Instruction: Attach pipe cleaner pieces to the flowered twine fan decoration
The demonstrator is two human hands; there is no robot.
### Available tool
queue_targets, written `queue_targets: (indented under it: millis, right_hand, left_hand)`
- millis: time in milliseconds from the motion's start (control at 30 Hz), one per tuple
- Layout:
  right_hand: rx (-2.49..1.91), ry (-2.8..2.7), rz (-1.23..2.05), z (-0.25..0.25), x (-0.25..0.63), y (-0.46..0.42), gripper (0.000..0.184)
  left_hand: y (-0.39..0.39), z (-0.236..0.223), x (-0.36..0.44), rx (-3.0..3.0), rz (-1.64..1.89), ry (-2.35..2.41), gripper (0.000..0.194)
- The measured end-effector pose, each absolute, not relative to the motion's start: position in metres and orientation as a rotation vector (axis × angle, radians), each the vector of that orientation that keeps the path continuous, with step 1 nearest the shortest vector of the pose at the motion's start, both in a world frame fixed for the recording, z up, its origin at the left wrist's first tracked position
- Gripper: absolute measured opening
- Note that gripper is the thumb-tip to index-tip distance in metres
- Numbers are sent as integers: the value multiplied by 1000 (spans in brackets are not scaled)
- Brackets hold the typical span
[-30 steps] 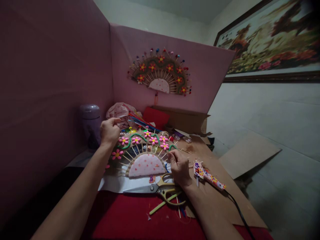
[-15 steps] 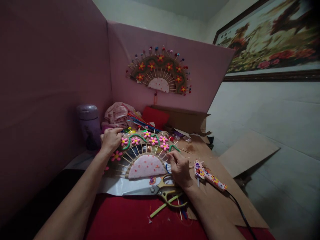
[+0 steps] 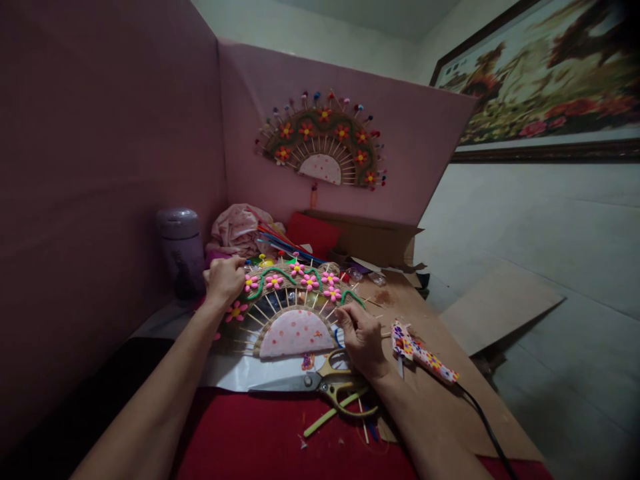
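A half-round craft fan [image 3: 297, 333] made of thin sticks and wound twine stands tilted in front of me. Pink flowers with yellow centres, wavy green strips and a spotted half-circle of fabric decorate it. My left hand [image 3: 224, 283] is closed at the fan's upper left edge, with a small blue bit by its fingertips. On the right side, my right hand [image 3: 363, 337] has its fingers pinched on the fan and covers part of its end. Scissors [image 3: 309, 381] with yellow handles lie just below the fan, close to my right wrist.
A flower-patterned glue gun [image 3: 420, 352] with a black cord rests on cardboard [image 3: 465, 417] at right. Behind the left hand stands a purple bottle [image 3: 180, 250]. Pipe cleaners [image 3: 287, 241] and pink cloth [image 3: 239, 229] lie at the back. A similar finished-looking fan [image 3: 323, 143] hangs on the pink panel.
The whole view has shifted slightly, so things appear a little further right. Both hands keep their places on the fan; a small blue bit now shows at my left fingertips.
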State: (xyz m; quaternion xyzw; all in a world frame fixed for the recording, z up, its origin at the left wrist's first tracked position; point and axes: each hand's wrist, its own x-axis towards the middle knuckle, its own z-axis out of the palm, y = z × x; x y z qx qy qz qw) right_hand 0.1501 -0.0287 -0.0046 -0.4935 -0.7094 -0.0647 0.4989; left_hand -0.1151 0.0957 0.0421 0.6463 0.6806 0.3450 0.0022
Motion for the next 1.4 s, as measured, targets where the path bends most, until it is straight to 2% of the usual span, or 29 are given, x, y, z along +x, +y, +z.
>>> queue_targets:
  millis: [500, 1000, 1100, 1200, 1300, 1400]
  right_hand:
    - [-1195, -1718, -167, -4, 150, -29, 22]
    - [-1171, -1689, -139, -4, 150, -29, 20]
    - [-1175, -1649, -98, -4, 150, -30, 17]
    - [-1167, -1634, -74, -4, 149, -30, 13]
    - [-1151, -1643, -73, -3, 147, -31, 14]
    - [-1167, -1644, -83, -1, 144, -34, 15]
  left_hand:
    - [92, 42, -112, 1997, 1182, 2115, 43]
    - [90, 45, -109, 1974, 1078, 2103, 42]
    - [85, 46, -107, 1985, 1187, 2176, 42]
    - [75, 48, -97, 1978, 1497, 2226, 39]
    - [56, 49, -75, 2118, 1679, 2024, 37]
    - [28, 43, -41, 2315, 1605, 1427, 30]
